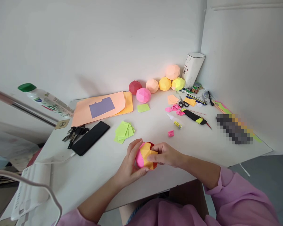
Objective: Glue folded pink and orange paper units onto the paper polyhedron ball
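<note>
A folded paper ball [145,154] in pink, yellow-orange and red is held just above the front of the white table. My left hand [132,163] wraps round its pink side, thumb underneath. My right hand [167,154] pinches the yellow and red edge on the other side, with its fingertips partly inside the open rim. A small folded pink paper piece [170,133] lies beyond my right hand. Beyond my left hand is a loose pile of light green paper pieces [124,131]. A glue tube [175,121] lies farther back.
Several finished paper balls [143,95] stand along the wall. Scissors [183,102], pink paper units [175,109] and a black-and-yellow cutter [194,116] lie at the right. Orange sheets [101,108], a phone [91,138], keys [75,134] and a white bottle [47,99] are at the left.
</note>
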Demonstrator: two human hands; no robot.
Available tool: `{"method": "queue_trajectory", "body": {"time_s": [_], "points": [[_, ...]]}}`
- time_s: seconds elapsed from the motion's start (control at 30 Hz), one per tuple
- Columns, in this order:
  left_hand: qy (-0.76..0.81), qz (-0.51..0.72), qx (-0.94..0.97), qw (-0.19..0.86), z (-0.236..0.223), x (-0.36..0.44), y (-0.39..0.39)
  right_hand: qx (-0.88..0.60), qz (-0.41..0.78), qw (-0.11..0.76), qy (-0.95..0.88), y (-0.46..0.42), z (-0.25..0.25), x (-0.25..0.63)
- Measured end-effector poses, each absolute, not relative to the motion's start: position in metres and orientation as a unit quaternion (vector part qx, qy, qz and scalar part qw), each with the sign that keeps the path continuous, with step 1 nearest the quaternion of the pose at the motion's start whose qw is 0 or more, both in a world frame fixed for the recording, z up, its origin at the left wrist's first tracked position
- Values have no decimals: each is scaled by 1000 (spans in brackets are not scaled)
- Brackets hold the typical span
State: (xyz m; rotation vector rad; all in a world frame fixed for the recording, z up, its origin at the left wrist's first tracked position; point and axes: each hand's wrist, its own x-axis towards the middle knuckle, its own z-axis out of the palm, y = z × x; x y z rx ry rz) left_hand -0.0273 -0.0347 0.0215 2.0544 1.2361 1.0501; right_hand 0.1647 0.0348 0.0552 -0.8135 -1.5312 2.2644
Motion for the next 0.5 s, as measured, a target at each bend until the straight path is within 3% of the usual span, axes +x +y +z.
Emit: {"method": "queue_trajectory", "body": {"time_s": [0.23, 0.5], "points": [[445, 397, 760, 260, 21, -28, -35, -270, 807, 130, -509, 38, 54, 168], [443, 358, 802, 181, 17, -28, -37, -274, 790, 153, -527, 37, 56, 168]]}}
